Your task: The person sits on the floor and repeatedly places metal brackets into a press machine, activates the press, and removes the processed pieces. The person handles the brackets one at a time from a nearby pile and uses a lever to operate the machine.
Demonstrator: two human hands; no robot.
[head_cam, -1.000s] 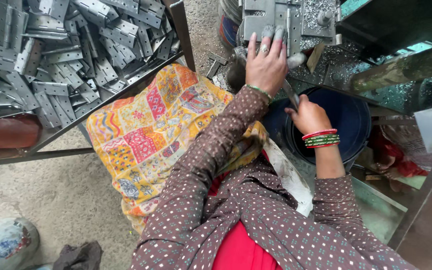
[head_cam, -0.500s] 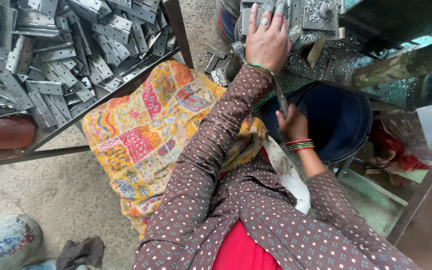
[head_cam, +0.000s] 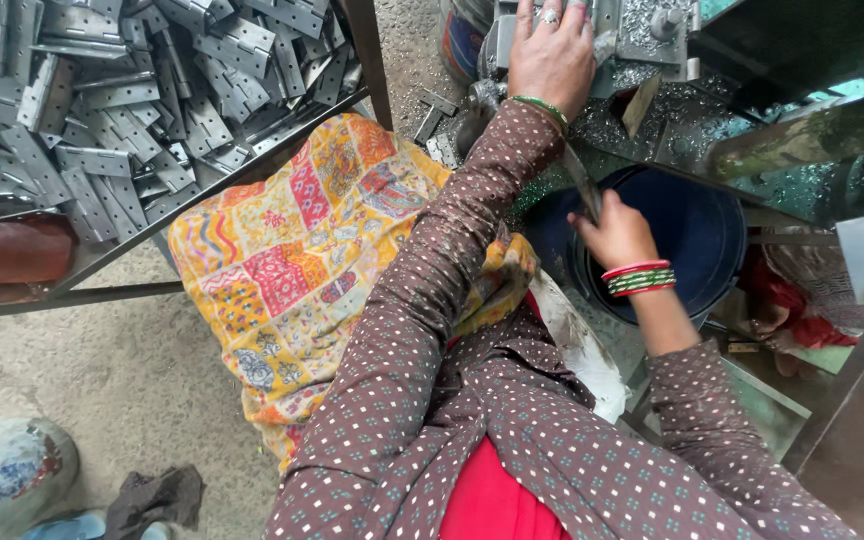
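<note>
A patchwork cloth (head_cam: 292, 270) of yellow, red and orange lay over the person's lap. To its left, a tray (head_cam: 252, 165) was heaped with grey metal hinges (head_cam: 102, 110). A dark blue bucket (head_cam: 702, 240) stood low at the right, under the grey machine (head_cam: 642, 40). The left hand (head_cam: 550, 55) lay palm-down on the machine, fingers together and extended. The right hand (head_cam: 614, 232) hovered over the bucket's rim, fingers curled, pinching the lower end of a thin metal strip (head_cam: 582, 185) that slanted up toward the machine.
</note>
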